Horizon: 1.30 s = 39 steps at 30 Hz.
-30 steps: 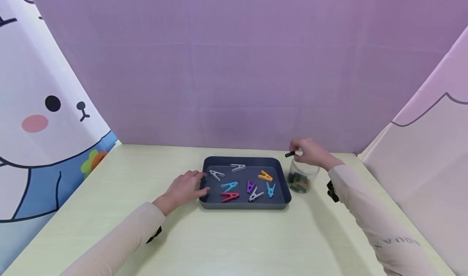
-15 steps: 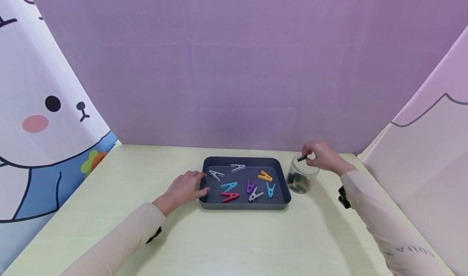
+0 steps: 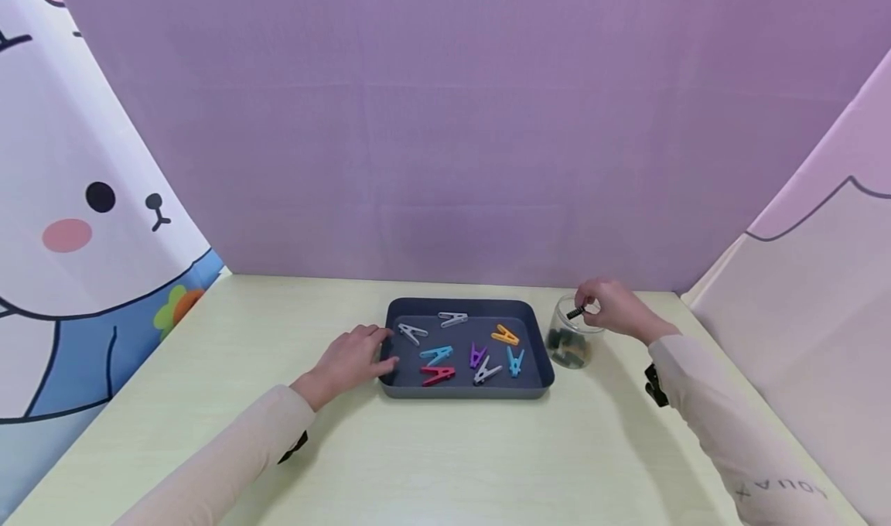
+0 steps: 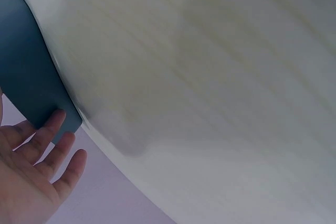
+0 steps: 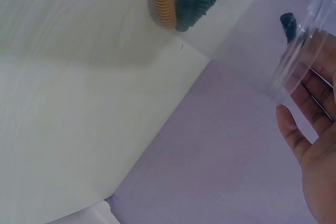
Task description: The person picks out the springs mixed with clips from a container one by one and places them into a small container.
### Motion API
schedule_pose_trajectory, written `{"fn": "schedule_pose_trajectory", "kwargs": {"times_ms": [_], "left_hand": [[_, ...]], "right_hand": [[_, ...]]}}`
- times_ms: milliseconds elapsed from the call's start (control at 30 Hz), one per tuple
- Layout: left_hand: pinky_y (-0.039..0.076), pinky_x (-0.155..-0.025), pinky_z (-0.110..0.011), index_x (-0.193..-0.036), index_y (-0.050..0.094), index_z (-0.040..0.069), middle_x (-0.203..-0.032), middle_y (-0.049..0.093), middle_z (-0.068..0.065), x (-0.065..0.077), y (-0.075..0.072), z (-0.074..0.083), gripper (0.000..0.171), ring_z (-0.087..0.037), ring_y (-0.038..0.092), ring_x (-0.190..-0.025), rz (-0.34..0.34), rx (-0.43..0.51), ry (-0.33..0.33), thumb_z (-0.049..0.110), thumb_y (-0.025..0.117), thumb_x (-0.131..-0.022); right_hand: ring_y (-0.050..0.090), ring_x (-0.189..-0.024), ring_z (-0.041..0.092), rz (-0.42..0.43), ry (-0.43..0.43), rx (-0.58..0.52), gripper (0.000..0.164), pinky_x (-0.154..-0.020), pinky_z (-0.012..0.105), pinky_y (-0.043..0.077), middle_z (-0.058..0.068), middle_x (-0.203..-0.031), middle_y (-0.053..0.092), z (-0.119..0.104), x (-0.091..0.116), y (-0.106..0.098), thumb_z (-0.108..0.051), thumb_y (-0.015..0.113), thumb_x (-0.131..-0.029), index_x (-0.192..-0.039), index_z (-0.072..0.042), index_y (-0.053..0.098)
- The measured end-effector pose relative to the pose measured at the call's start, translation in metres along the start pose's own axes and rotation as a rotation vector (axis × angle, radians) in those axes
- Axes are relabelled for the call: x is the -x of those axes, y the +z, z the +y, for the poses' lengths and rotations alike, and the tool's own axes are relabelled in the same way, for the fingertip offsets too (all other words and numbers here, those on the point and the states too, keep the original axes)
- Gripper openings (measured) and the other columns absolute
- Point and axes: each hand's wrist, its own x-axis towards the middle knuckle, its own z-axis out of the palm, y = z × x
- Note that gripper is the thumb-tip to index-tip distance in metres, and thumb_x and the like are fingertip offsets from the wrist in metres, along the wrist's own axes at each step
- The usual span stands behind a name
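My right hand (image 3: 614,308) pinches a small dark coil spring (image 3: 575,312) at the mouth of a clear jar (image 3: 558,323). Through the jar's wall in the right wrist view, orange springs (image 5: 166,11) and dark green springs (image 5: 203,4) lie at the bottom. The held spring (image 5: 287,23) shows just inside the rim there. My left hand (image 3: 348,362) touches the left side of a dark grey tray (image 3: 466,392), its fingers loosely spread. In the left wrist view, the fingertips lie against the tray's outer wall (image 4: 31,66).
Inside the tray are several plastic clothespins, among them a red one (image 3: 438,375), a yellow one (image 3: 505,335) and a purple one (image 3: 477,355). The jar stands close to the tray's right side. A purple cloth (image 3: 445,139) hangs behind the pale table (image 3: 445,464).
My right hand has moved right and then down, bringing the spring from left of the jar to its mouth. The left hand, tray and clothespins have not moved.
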Motion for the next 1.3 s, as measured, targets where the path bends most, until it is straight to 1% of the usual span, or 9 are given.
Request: {"fn": "schedule_pose_trajectory", "kwargs": {"times_ms": [133, 267, 467, 567, 700, 800, 967, 1100, 1300], "left_hand": [[0.048, -0.088, -0.044, -0.120, 0.057, 0.007, -0.118, 0.059, -0.014, 0.000, 0.000, 0.000, 0.055, -0.030, 0.056, -0.107, 0.002, -0.001, 0.003, 0.046, 0.061, -0.082], [0.048, -0.088, -0.045, -0.120, 0.057, 0.007, -0.118, 0.059, -0.014, -0.001, 0.001, 0.001, 0.055, -0.030, 0.056, -0.107, -0.002, -0.001, 0.003, 0.046, 0.061, -0.082], [0.047, -0.089, -0.045, -0.121, 0.056, 0.007, -0.119, 0.058, -0.014, -0.002, 0.001, 0.001, 0.056, -0.030, 0.055, -0.108, -0.011, 0.000, -0.005, 0.047, 0.060, -0.082], [0.047, -0.089, -0.044, -0.121, 0.056, 0.007, -0.120, 0.058, -0.014, -0.002, 0.000, 0.001, 0.056, -0.030, 0.055, -0.109, -0.016, 0.005, -0.008, 0.047, 0.061, -0.082], [0.048, -0.089, -0.044, -0.121, 0.056, 0.007, -0.119, 0.058, -0.014, -0.002, 0.000, 0.002, 0.056, -0.030, 0.055, -0.109, -0.016, 0.006, -0.007, 0.047, 0.061, -0.082], [0.048, -0.089, -0.044, -0.121, 0.056, 0.007, -0.119, 0.058, -0.014, -0.002, 0.000, 0.002, 0.056, -0.030, 0.055, -0.109, -0.015, 0.004, -0.005, 0.046, 0.061, -0.082], [0.047, -0.089, -0.044, -0.122, 0.056, 0.007, -0.120, 0.058, -0.014, -0.002, 0.000, 0.003, 0.056, -0.030, 0.055, -0.109, -0.016, 0.007, -0.005, 0.046, 0.061, -0.082], [0.049, -0.086, -0.044, -0.121, 0.056, 0.007, -0.117, 0.059, -0.013, -0.003, 0.001, 0.004, 0.053, -0.029, 0.056, -0.106, 0.007, 0.002, 0.006, 0.044, 0.060, -0.083], [0.052, -0.078, -0.042, -0.120, 0.056, 0.008, -0.111, 0.062, -0.011, -0.001, 0.003, 0.004, 0.048, -0.027, 0.059, -0.100, 0.076, -0.040, 0.034, 0.041, 0.057, -0.085]], "right_hand": [[0.056, -0.074, 0.017, -0.016, 0.001, 0.000, 0.016, -0.069, 0.035, 0.048, 0.004, -0.078, 0.063, -0.001, 0.002, 0.002, 0.003, 0.068, -0.065, -0.078, -0.005, 0.063], [0.056, -0.075, 0.017, -0.031, 0.014, 0.004, 0.014, -0.070, 0.035, 0.048, 0.004, -0.079, 0.063, -0.001, 0.004, 0.002, 0.003, 0.068, -0.067, -0.079, -0.005, 0.064], [0.057, -0.076, 0.019, -0.029, 0.012, 0.005, 0.014, -0.071, 0.036, 0.048, 0.003, -0.079, 0.063, 0.000, 0.004, 0.003, 0.002, 0.068, -0.069, -0.080, -0.006, 0.064], [0.056, -0.076, 0.018, -0.026, 0.014, 0.009, 0.014, -0.071, 0.035, 0.048, 0.002, -0.080, 0.063, 0.000, 0.005, 0.003, 0.000, 0.069, -0.070, -0.080, -0.009, 0.063], [0.056, -0.076, 0.017, -0.014, 0.011, 0.009, 0.014, -0.071, 0.035, 0.048, 0.002, -0.080, 0.063, 0.000, 0.005, 0.003, 0.000, 0.069, -0.071, -0.081, -0.009, 0.063], [0.057, -0.076, 0.019, -0.005, 0.013, 0.000, 0.013, -0.071, 0.036, 0.048, 0.005, -0.081, 0.064, -0.001, 0.006, 0.003, 0.000, 0.069, -0.072, -0.081, -0.008, 0.063], [0.058, -0.079, 0.026, 0.015, 0.033, -0.029, 0.012, -0.073, 0.042, 0.049, 0.009, -0.084, 0.064, -0.001, 0.010, 0.003, 0.000, 0.068, -0.074, -0.084, -0.005, 0.063], [0.058, -0.080, 0.024, 0.037, 0.051, -0.054, 0.011, -0.074, 0.045, 0.049, 0.009, -0.086, 0.064, 0.000, 0.013, 0.001, -0.001, 0.067, -0.075, -0.086, -0.004, 0.064], [0.058, -0.082, 0.022, 0.087, 0.044, -0.063, 0.012, -0.075, 0.042, 0.048, 0.006, -0.088, 0.065, 0.001, 0.020, -0.003, -0.003, 0.067, -0.076, -0.088, -0.005, 0.064]]}}
